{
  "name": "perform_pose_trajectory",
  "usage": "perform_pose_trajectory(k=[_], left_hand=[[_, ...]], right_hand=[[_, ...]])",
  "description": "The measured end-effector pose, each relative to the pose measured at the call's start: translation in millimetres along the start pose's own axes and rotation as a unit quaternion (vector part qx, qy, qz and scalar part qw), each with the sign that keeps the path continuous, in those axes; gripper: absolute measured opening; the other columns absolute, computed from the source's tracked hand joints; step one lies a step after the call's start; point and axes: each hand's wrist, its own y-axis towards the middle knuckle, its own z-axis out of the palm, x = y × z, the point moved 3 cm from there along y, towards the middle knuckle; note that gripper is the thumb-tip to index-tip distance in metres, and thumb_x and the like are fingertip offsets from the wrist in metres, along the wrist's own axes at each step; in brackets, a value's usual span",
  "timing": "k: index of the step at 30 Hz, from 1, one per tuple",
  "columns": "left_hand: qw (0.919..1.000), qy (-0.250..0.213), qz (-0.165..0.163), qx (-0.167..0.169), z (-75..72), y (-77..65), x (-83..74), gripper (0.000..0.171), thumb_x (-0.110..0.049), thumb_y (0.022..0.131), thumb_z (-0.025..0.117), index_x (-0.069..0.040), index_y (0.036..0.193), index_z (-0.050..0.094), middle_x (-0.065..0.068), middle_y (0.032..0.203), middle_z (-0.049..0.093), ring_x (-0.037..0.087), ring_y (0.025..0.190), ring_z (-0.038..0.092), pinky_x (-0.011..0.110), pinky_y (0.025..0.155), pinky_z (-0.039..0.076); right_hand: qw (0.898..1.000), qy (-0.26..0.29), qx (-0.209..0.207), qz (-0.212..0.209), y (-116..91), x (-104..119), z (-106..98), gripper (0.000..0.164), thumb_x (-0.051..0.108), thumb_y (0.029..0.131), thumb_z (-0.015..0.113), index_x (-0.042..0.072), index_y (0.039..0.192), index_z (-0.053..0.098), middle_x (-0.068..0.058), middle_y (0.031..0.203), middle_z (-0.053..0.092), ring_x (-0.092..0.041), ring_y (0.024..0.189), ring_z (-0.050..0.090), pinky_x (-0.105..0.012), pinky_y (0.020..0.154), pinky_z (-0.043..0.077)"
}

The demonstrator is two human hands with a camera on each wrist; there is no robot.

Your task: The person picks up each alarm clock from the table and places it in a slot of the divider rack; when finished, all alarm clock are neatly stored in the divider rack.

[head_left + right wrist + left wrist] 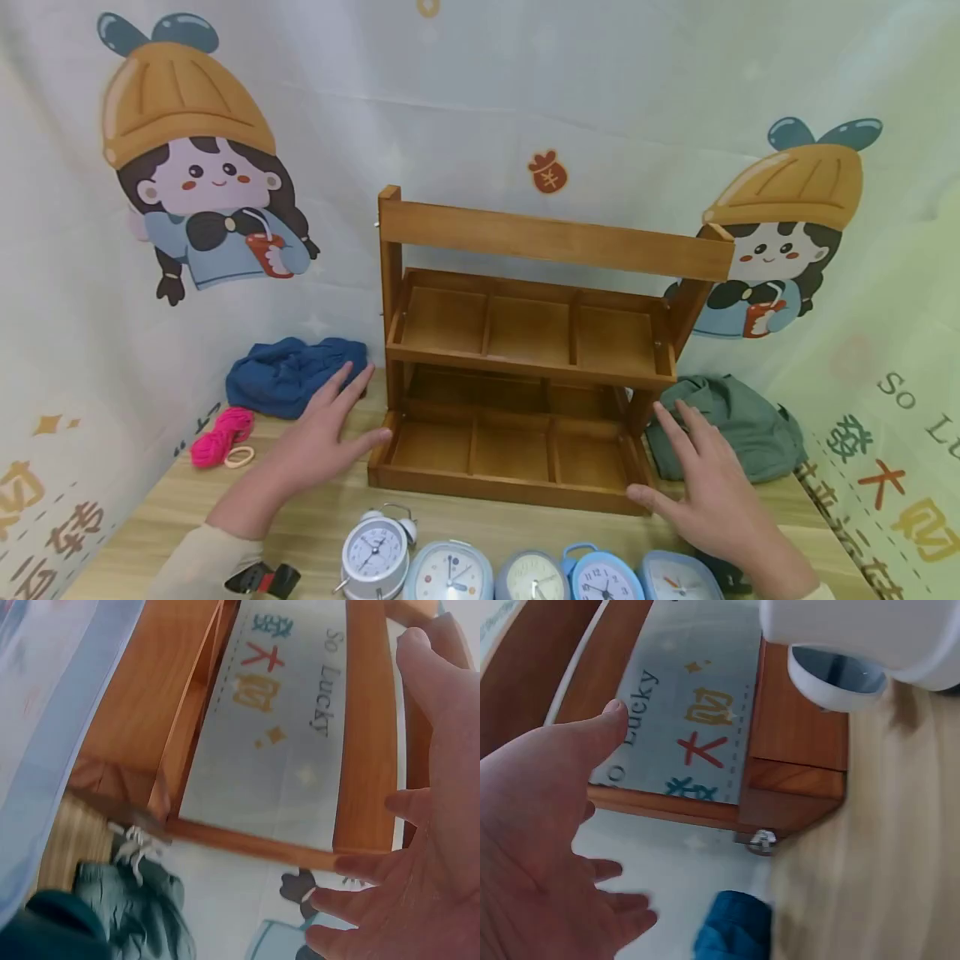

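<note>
Five alarm clocks point(534, 577) are arranged in one row at the near edge of the desk point(315, 517): one white twin-bell unit at the left end, then four in pale blue, grey and blue. Behind the row, near the middle of the desk, is one wooden rack point(555, 233) with two tiers; three compartments show along the front of each. Left hand point(318, 437) and right hand point(708, 487) are both released, fingers extended and spread, one at each side of the rack; contact cannot be confirmed. Left of the rack: one blue cloth point(281, 379), one pink yarn bundle point(221, 435), one ring point(240, 466). Right: one green cloth point(727, 425).
</note>
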Motion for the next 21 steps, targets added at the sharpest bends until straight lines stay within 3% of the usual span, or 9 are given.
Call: perform_pose_trajectory(k=[4,11,16,21], left_hand=[[0.9950,-0.099,0.002,0.016,12.6,2.3,12.0,0.093,-0.050,0.107,0.075,-0.013,0.178,0.028,0.027,0.178,0.030,0.057,0.156,0.039,0.075,0.116,0.043],[0.9713,-0.231,-0.025,0.053,32.2,3.3,30.6,0.083,-0.036,0.109,0.075,-0.004,0.174,0.035,0.032,0.170,0.042,0.054,0.149,0.052,0.063,0.116,0.049],[0.9633,-0.255,-0.041,0.074,42.8,4.5,40.3,0.077,-0.034,0.110,0.075,0.000,0.170,0.042,0.031,0.167,0.048,0.050,0.149,0.054,0.060,0.117,0.050],[0.9631,-0.250,-0.050,0.086,48.9,3.9,45.4,0.074,-0.037,0.109,0.075,-0.002,0.168,0.047,0.025,0.166,0.053,0.045,0.149,0.055,0.061,0.119,0.047]], right_hand=[[0.999,0.026,0.028,-0.006,2,11,2,0.110,0.055,0.096,0.086,0.021,0.180,0.023,-0.030,0.174,0.034,-0.062,0.150,0.041,-0.084,0.108,0.040],[0.993,0.065,0.086,-0.044,14,38,9,0.105,0.062,0.098,0.081,0.024,0.179,0.027,-0.022,0.172,0.043,-0.055,0.148,0.051,-0.077,0.106,0.050],[0.982,0.111,0.138,-0.059,25,58,16,0.100,0.062,0.099,0.079,0.026,0.178,0.029,-0.017,0.172,0.046,-0.048,0.150,0.051,-0.072,0.108,0.050],[0.963,0.155,0.210,-0.060,35,83,26,0.099,0.066,0.100,0.076,0.029,0.179,0.027,-0.013,0.175,0.041,-0.043,0.150,0.053,-0.072,0.110,0.050]])
